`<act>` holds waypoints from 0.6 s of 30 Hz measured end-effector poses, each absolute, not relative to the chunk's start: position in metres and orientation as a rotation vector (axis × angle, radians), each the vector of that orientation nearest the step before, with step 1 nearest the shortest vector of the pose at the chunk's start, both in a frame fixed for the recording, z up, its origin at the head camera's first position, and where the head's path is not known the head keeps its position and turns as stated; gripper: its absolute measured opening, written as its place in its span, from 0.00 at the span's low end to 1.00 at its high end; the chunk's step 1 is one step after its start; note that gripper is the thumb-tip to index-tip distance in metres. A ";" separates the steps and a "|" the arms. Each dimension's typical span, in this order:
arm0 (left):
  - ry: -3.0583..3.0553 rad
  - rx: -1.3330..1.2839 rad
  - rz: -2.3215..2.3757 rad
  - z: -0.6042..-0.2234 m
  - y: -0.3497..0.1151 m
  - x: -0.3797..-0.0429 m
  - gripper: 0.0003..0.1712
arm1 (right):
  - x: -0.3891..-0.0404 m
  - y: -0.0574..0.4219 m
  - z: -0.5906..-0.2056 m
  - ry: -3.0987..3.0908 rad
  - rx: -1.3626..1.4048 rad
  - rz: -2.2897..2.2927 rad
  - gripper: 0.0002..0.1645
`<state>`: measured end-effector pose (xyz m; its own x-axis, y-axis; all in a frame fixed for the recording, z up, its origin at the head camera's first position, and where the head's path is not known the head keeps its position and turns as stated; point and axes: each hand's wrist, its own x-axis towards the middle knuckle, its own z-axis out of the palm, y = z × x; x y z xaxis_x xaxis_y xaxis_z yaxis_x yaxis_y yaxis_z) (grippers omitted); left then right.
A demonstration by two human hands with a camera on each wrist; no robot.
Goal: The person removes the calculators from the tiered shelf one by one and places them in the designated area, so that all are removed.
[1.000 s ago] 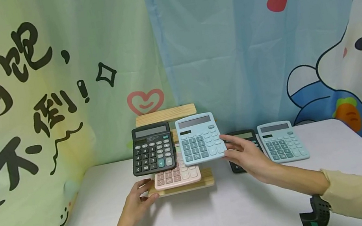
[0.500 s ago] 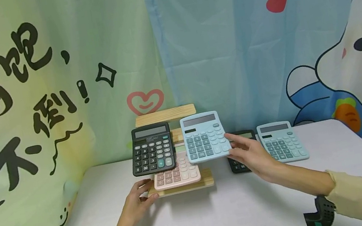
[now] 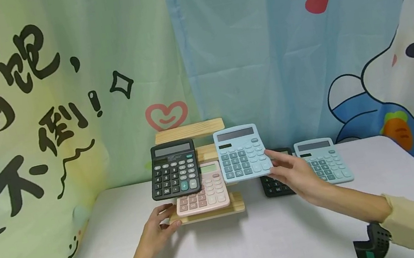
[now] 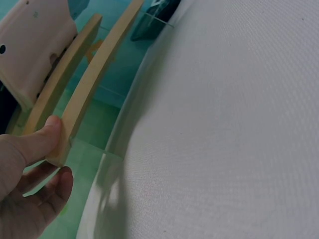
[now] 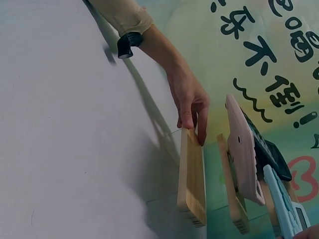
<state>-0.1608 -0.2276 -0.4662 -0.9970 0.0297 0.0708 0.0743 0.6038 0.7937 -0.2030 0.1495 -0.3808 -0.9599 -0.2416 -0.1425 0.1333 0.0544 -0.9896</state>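
Observation:
My left hand (image 3: 158,230) grips the left end of the front slat (image 3: 213,214) of a wooden slatted rack. The left wrist view shows its thumb (image 4: 47,132) on top of the slat and the fingers below. On the rack, a pink calculator (image 3: 214,196) leans back, partly covered by a black calculator (image 3: 173,171) at the left. With thumb and fingers, my right hand (image 3: 294,173) pinches the lower right edge of a light blue calculator (image 3: 243,152), tilted face forward. This one overlaps the rack's right side in the head view.
On the white table (image 3: 275,241), right of the rack, lie a second black calculator (image 3: 276,187) and a second light blue calculator (image 3: 325,164). My right forearm crosses in front of them. A printed cloth (image 3: 227,52) hangs right behind the table.
My right hand has shifted the light blue calculator to the right and slightly up, uncovering more of the pink calculator and a rack slat. The left hand stays in place.

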 end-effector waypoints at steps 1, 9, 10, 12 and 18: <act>-2.770 -0.085 -1.372 -0.466 -0.228 -0.161 0.26 | -0.203 0.150 -0.381 2.065 -0.106 -1.988 0.36; -2.770 -0.078 -1.359 -0.467 -0.228 -0.161 0.26 | -0.203 0.159 -0.383 2.079 -0.116 -1.976 0.35; -2.770 -0.082 -1.361 -0.467 -0.228 -0.161 0.26 | -0.203 0.161 -0.384 2.084 -0.114 -1.973 0.35; -2.768 -0.086 -1.371 -0.468 -0.228 -0.161 0.27 | -0.204 0.166 -0.385 2.089 -0.112 -1.973 0.35; -2.766 -0.086 -1.377 -0.468 -0.228 -0.161 0.27 | -0.205 0.181 -0.388 2.077 -0.059 -1.993 0.36</act>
